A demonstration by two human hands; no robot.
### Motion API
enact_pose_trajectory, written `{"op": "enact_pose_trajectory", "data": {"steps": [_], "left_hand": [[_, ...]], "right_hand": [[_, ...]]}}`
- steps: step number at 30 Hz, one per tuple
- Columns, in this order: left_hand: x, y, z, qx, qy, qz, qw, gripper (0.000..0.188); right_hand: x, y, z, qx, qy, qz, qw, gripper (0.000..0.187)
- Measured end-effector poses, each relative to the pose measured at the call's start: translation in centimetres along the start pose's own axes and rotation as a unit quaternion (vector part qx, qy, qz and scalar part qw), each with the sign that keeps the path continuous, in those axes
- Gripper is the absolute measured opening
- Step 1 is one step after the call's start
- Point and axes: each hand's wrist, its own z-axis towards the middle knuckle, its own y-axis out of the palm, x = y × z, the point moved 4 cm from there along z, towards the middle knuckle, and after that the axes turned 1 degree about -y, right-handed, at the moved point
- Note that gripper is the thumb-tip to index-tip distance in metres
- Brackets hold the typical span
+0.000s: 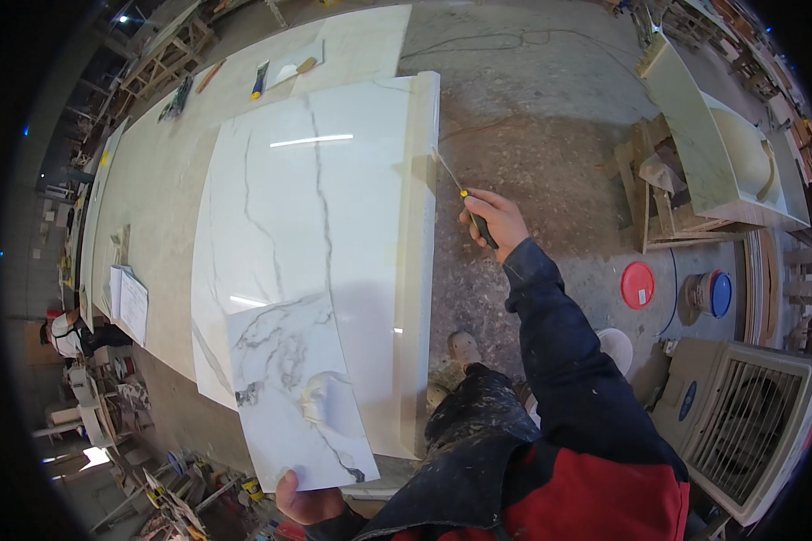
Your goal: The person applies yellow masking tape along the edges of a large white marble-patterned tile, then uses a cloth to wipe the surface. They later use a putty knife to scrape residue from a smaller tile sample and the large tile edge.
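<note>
My right hand (pixel 502 224) is closed round the black handle of a putty knife (pixel 484 233) with a yellow collar. Its thin blade, seen nearly edge-on, points at the taped right edge of a white marble-patterned slab (pixel 361 180). Whether the tip touches the edge I cannot tell. My left hand (pixel 309 499) grips the near end of a smaller marble-patterned piece (pixel 275 397), thumb on top. On that piece lies a cream-coloured dollop of paste (pixel 323 397). Pale tape (pixel 412 225) runs along the slab's right side.
Behind and left of the slab stretches a large table (pixel 153 234) with a scraper (pixel 260 79), a brush (pixel 307 65) and papers (pixel 131 302). On the right are a red lid (pixel 637 285), a blue-lidded bucket (pixel 718 294), a fan unit (pixel 740 424) and a curved stone piece (pixel 740 149) on a wooden stand.
</note>
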Motion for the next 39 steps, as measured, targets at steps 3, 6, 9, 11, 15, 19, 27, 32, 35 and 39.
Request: {"op": "enact_pose_trajectory", "data": {"steps": [3, 6, 9, 11, 15, 19, 27, 32, 35, 39], "left_hand": [[-0.1, 0.7, -0.2, 0.034, -0.002, -0.011, 0.999, 0.071], [0.0, 0.7, -0.3, 0.033, -0.010, -0.004, 0.999, 0.070], [0.0, 0.4, -0.2, 0.011, -0.025, -0.002, 1.000, 0.070], [0.1, -0.3, -0.1, -0.009, -0.040, -0.006, 0.999, 0.070], [0.6, -0.5, -0.6, -0.020, -0.018, 0.021, 0.999, 0.071], [1.1, -1.3, -0.8, -0.046, -0.012, 0.013, 0.999, 0.069], [3.1, -5.3, -1.1, -0.090, -0.037, -0.019, 0.995, 0.063], [3.9, -7.6, -1.7, -0.087, -0.078, -0.032, 0.993, 0.063], [4.2, -8.8, -2.1, -0.046, -0.056, -0.012, 0.997, 0.067], [4.3, -8.9, -2.8, -0.036, -0.042, 0.006, 0.998, 0.069]], "right_hand": [[-0.1, 0.0, -0.2, 0.000, 0.010, -0.059, 0.998, 0.042], [0.2, -0.7, -1.3, -0.001, 0.026, -0.114, 0.993, 0.043], [1.2, -1.6, -2.8, 0.005, 0.022, -0.177, 0.984, 0.044], [2.1, -1.9, -3.9, 0.015, 0.004, -0.211, 0.977, 0.044], [3.7, -1.4, -5.7, 0.036, -0.044, -0.253, 0.966, 0.043], [6.6, -1.6, -7.0, 0.101, -0.140, -0.314, 0.933, 0.042], [8.1, 0.2, -16.1, 0.032, -0.021, 0.079, 0.996, 0.045], [9.5, 1.5, -18.2, 0.015, -0.016, 0.149, 0.989, 0.046], [10.0, 2.4, -17.2, 0.017, -0.024, 0.148, 0.989, 0.046], [9.9, 3.3, -15.3, 0.037, -0.040, 0.105, 0.993, 0.044]]}}
